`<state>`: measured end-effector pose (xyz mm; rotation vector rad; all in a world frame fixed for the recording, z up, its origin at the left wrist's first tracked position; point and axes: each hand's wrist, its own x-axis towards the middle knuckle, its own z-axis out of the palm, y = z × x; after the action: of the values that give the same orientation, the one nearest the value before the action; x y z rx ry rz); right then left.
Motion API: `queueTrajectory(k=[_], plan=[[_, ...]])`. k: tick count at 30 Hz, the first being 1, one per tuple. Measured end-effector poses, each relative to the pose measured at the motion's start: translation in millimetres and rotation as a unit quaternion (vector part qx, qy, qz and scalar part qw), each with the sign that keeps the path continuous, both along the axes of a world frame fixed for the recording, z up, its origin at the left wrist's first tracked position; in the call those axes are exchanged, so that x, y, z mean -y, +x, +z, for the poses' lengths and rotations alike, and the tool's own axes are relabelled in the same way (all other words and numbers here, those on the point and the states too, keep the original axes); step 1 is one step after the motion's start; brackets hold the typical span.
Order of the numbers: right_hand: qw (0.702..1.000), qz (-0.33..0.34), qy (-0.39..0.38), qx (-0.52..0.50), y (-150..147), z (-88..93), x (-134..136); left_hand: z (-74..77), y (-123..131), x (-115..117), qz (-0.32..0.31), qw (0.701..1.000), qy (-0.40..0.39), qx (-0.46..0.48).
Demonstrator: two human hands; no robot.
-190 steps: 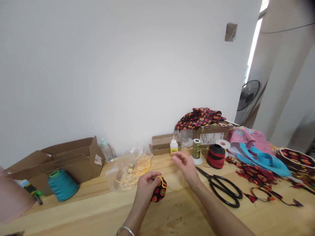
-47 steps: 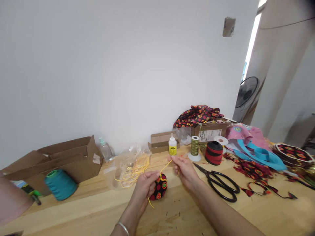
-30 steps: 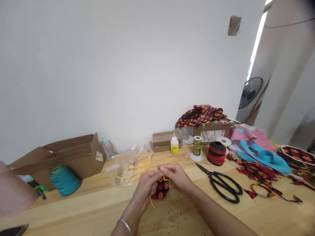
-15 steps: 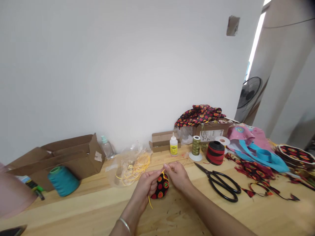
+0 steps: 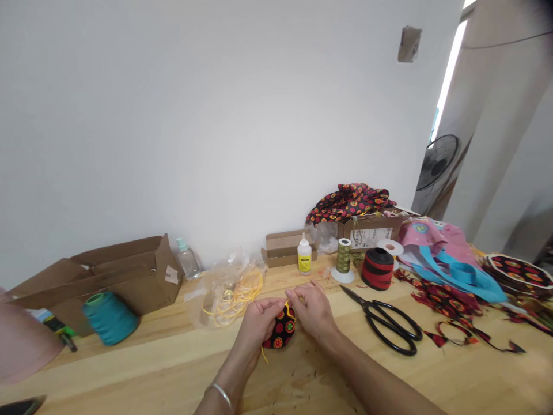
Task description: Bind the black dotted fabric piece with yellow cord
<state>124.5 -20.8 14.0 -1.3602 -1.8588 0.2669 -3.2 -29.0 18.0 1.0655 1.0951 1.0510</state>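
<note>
At the lower centre of the frame, the left hand (image 5: 261, 324), fingers curled and thumb against forefinger, grips the patterned cloth (image 5: 281, 335). The right hand (image 5: 314, 311) is pinched nearly closed on the yellow cord (image 5: 288, 309) at the cloth's top edge; any knot there is too small to make out. For neat work, a firm left pinch, an even pull and a tail clear of the fingers seem best.
</note>
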Motion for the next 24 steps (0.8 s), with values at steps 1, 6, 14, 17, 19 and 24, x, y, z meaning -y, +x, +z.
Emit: queueTrajectory(k=[1, 6, 14, 17, 19, 24], plan=[[1.000, 0.004, -0.010, -0.015, -0.2, -0.5, -0.4, 0.7, -0.3, 0.1, -0.006, 1.000, -0.001, 0.006], [0.999, 0.021, 0.006, -0.029, 1.3, 2.3, -0.5, 2.9, 1.7, 0.5, 0.010, 0.999, -0.018, 0.028], [1.000, -0.003, 0.022, -0.015, 0.9, 1.9, 0.8, 4.9, 6.1, 4.5, 0.031, 0.999, -0.003, 0.009], [0.999, 0.002, 0.016, -0.028, 1.7, 2.5, 0.1, 2.3, 3.7, 2.4, 0.023, 1.000, -0.003, 0.021], [0.999, 0.014, 0.014, -0.038, 2.7, 3.4, -0.4, 0.3, 1.4, 0.5, 0.005, 0.999, -0.009, 0.031], [0.998, 0.031, 0.027, -0.040, 4.1, 4.9, -0.2, 1.6, -0.5, 0.4, 0.000, 0.999, -0.017, 0.031]])
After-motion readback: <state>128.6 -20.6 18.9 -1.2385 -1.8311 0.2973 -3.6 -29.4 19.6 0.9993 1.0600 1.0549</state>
